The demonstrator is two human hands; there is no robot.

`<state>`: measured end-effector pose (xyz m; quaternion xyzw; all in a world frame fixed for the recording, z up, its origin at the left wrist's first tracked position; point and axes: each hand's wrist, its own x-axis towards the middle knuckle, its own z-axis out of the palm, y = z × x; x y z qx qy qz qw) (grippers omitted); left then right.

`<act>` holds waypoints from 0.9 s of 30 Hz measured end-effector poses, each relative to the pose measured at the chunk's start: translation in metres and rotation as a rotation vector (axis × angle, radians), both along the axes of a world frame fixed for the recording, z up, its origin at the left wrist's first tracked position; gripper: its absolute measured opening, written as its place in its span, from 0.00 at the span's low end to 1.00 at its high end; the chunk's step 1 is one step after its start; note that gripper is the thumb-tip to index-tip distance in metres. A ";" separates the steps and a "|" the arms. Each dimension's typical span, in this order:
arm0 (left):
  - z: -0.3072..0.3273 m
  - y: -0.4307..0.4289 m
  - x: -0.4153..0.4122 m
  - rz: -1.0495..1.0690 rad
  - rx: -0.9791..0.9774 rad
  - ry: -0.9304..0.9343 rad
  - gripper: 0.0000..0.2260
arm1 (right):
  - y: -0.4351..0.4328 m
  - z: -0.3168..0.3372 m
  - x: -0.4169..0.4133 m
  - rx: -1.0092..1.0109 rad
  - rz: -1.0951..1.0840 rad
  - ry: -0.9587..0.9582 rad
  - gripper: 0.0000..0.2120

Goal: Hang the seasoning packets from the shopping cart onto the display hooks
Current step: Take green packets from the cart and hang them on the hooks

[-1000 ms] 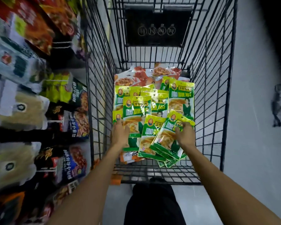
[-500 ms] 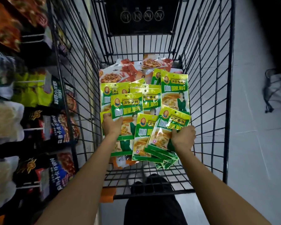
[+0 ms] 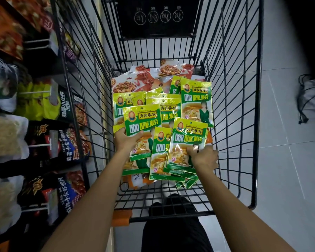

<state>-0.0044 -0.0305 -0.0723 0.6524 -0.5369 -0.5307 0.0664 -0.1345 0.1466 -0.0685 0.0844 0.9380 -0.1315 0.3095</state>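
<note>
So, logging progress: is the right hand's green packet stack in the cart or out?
In. The right hand grips the stack between the wire walls of the cart, over the loose packets.

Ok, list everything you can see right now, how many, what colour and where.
green packets: a dozen or so, green and yellow, piled in the cart
red packets: several, red and white, far end of the cart
cart: one, black wire, centre
sign: one, black, on the cart's far end
hanging packets: many, mixed colours, at the left
bag: one, pale with black cords, far right
left hand: one, holds a green packet
right hand: one, grips a stack of green packets
</note>
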 end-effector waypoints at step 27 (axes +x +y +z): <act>0.190 -0.016 0.037 0.123 -0.383 0.291 0.04 | -0.056 0.160 -0.017 -0.916 0.156 -0.266 0.10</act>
